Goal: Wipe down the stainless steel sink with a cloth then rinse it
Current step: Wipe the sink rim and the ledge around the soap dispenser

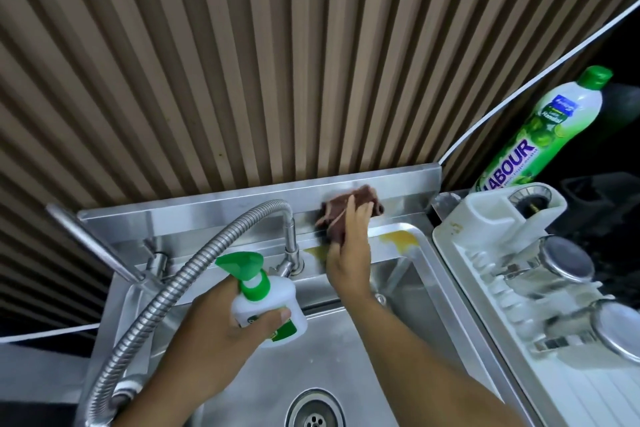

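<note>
The right hand (349,253) lies with fingers stretched flat over a brown cloth (346,206), pressing it against the backsplash (207,208) of the stainless steel sink (322,367) at upper centre. The flat palm probably serves to spread pressure across the steel.

Just below the cloth, a yellow stain (398,237) sits on the rear ledge, so the wiping looks aimed there next.

The left hand (221,333) grips a white spray bottle (266,302) with a green trigger, fingers curled round its body, at lower centre over the basin. It seems kept ready for more cleaner.

The flexible faucet hose (166,291) arcs at left, unused. Rinsing is not yet begun.
</note>
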